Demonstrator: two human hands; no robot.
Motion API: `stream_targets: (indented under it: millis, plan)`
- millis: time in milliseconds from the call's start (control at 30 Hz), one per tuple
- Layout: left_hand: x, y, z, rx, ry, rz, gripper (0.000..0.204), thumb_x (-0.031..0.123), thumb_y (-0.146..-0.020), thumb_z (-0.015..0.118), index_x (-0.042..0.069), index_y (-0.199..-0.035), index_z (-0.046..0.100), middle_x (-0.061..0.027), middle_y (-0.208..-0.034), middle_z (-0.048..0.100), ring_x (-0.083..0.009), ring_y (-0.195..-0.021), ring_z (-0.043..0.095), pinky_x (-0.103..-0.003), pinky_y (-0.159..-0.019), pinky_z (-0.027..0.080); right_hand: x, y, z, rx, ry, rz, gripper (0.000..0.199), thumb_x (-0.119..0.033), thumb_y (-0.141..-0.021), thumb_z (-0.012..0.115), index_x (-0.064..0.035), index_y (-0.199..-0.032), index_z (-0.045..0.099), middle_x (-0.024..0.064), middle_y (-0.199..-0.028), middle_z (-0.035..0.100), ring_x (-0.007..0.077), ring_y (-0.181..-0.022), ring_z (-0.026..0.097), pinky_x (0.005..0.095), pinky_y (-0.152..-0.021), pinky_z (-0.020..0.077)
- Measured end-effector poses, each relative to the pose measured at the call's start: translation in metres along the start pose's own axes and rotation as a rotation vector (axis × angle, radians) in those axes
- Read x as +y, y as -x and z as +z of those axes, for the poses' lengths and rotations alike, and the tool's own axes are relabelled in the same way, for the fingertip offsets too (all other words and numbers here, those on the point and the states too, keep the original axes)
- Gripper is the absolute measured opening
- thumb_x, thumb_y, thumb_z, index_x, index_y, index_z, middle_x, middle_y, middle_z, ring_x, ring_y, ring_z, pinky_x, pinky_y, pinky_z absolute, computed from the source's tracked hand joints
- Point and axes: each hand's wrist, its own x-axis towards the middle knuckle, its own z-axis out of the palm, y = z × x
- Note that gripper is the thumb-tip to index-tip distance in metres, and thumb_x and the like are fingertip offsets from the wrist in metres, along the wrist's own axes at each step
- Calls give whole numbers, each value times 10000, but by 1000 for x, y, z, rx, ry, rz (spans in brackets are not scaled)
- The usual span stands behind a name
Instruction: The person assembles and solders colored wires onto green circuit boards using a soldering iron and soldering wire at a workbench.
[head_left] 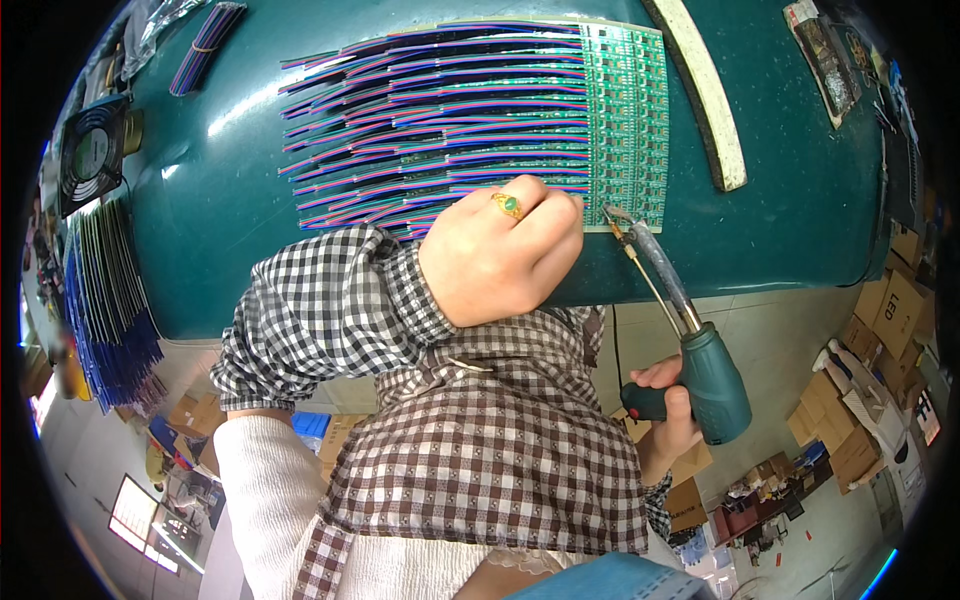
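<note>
On the middle of the green table (225, 205), a panel of small green circuit boards (630, 120) lies flat, with rows of blue, red and black wires (440, 130) stretching left from its left edge. At the panel's near left corner, the left hand (505, 245) is curled over the nearest wires; its fingertips are hidden, so whether it pinches one cannot be told. Just right of it, a green soldering gun (718, 385) points its tip at the panel's near end; contact is unclear. The right hand (675, 420) is wrapped around the gun's handle, near the table's near edge. Right of the panel lies a curved white strip (710, 95). Farther left are a tied wire bundle (205, 48), a black fan (93, 155) and, nearer, hanging blue wires (110, 310). Cardboard boxes (885, 310) stand beyond the table's right side.
</note>
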Motion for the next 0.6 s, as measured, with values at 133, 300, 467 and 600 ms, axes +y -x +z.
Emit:
stream_targets:
  millis: [133, 300, 467, 600]
  plan:
    - [-1, -1, 2, 2, -3, -2, 357, 66, -618, 629, -63, -950, 652, -72, -866, 550, -184, -746, 565, -267, -592, 494, 1, -3, -1, -4, -19, -16, 514, -248, -865, 614, 133, -1168, 450, 137, -796, 565, 231, -682, 585, 397, -625, 568]
    - [4, -4, -16, -134, -16, -52, 398, 82, -660, 602, -48, -1036, 623, -84, -916, 552, -198, -821, 575, -292, -649, 499, 1, -15, -7, -29, -135, -56, 517, -316, -888, 595, 86, -1185, 464, 113, -795, 551, 225, -676, 578, 384, -614, 566]
    - [-8, -18, -91, -61, 419, -243, 379, -51, -632, 662, -5, -1008, 654, -147, -1027, 605, -279, -934, 608, -367, -797, 503, 7, -36, -19, 56, -327, -35, 471, -349, -939, 532, 27, -1213, 459, 79, -790, 530, 186, -673, 561, 335, -592, 552]
    - [-79, -56, -99, -43, 186, -314, 209, -62, -719, 629, 17, -911, 652, -132, -925, 634, -291, -843, 627, -355, -756, 505, 1, -52, -18, 131, -312, -44, 461, -366, -957, 502, 13, -1215, 450, 67, -776, 528, 161, -657, 553, 318, -568, 541]
